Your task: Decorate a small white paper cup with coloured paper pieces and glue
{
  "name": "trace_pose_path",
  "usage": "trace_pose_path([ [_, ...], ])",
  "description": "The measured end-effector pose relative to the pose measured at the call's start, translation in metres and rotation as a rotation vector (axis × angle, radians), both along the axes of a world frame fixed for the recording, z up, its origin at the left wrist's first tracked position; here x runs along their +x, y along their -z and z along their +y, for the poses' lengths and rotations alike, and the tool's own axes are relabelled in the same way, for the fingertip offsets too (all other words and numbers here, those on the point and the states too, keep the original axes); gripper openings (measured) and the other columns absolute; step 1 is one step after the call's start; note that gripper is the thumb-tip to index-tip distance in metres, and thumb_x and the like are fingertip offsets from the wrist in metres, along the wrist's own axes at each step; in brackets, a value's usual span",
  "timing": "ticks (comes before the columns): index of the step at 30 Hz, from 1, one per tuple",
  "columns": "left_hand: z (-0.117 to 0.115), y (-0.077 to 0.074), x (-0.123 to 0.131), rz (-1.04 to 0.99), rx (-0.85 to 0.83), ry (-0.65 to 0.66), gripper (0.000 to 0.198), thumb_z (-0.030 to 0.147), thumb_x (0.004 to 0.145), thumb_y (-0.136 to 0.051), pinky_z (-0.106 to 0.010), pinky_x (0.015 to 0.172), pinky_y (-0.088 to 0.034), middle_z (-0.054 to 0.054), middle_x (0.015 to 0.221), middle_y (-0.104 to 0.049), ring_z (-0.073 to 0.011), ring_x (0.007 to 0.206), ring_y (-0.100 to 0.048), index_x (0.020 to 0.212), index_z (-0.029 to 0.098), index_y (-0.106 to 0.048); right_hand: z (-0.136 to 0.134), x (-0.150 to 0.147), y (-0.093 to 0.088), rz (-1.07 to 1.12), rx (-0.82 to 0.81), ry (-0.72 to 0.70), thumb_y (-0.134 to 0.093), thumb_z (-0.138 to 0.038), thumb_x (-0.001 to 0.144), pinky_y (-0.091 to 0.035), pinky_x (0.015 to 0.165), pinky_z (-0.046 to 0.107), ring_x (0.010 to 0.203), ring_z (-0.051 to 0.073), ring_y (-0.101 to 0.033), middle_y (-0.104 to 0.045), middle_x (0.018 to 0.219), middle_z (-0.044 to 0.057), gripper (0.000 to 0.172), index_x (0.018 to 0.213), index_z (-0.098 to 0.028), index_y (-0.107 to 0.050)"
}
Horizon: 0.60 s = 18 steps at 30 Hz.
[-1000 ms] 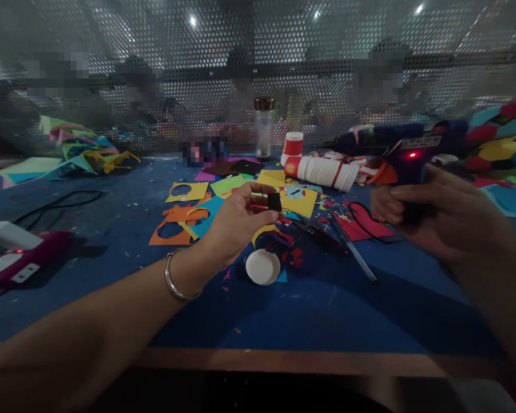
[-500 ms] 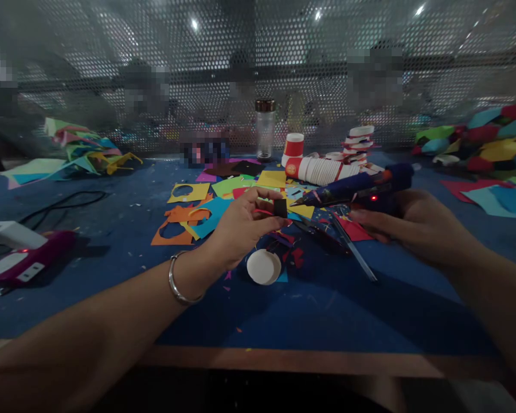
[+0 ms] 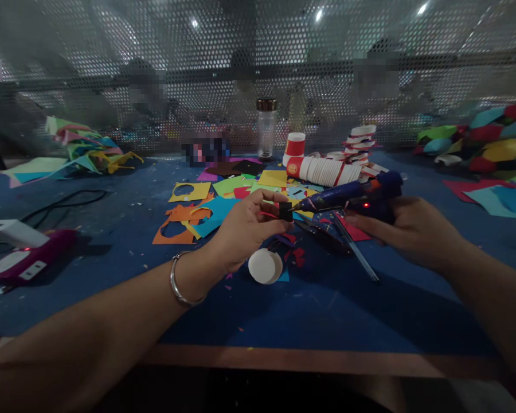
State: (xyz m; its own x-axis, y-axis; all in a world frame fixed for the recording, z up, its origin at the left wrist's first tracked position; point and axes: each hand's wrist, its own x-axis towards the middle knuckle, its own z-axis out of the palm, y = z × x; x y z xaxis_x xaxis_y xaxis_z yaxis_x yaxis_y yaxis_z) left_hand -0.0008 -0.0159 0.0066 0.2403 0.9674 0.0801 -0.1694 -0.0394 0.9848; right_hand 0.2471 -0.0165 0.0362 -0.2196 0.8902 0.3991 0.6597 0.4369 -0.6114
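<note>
One head-worn camera looks forward and down over the nearby blue table (image 3: 258, 321).

On your desk (image 3: 258, 327), a cup (image 3: 264, 266) sits near you in the middle. Cut paper (image 3: 217, 217) lies behind it. Scissors (image 3: 333, 238), then a pen (image 3: 361, 258), lie to its right. Farther back is a bottle (image 3: 266, 132), with paper cups (image 3: 327, 171) on its right. A power strip (image 3: 15, 267) is far left. The paper piece (image 3: 285, 211) in your left hand (image 3: 249, 229) is left of the glue gun (image 3: 337, 196) in your right hand (image 3: 419, 232).

The left hand (image 3: 250, 225) pinches a black piece (image 3: 285, 213) — the right hand (image 3: 418, 230) grips a glue gun (image 3: 336, 196), nozzle against it.
</note>
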Motion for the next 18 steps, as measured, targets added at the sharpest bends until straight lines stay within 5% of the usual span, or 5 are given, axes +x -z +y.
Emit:
trace_pose_path([
  [6, -0.0013, -0.0028, 0.0002, -0.005, -0.02, -0.017, 0.037, -0.001, 0.068, -0.075, -0.03, 0.077, -0.054, 0.003, 0.081, -0.065, -0.0114, 0.073, -0.068, 0.099, 0.016, -0.062, 0.0017, 0.0048, 0.0049, -0.076, -0.001, 0.105, -0.063, -0.07, 0.069, -0.022, 0.042, 0.032, 0.038, 0.014, -0.031, -0.035, 0.041, -0.002, 0.05, 0.045, -0.029, -0.046],
  [18, -0.0017, -0.0025, 0.0012, -0.016, -0.029, -0.02, 0.037, -0.004, 0.069, -0.072, -0.03, 0.077, -0.054, 0.004, 0.08, -0.065, -0.011, 0.072, -0.068, 0.098, 0.017, -0.061, 0.0027, 0.0025, 0.0035, -0.155, 0.063, 0.085, -0.059, -0.066, 0.073, -0.022, 0.044, 0.033, 0.036, 0.015, -0.033, -0.035, 0.038, -0.002, 0.05, 0.043, -0.03, -0.04],
])
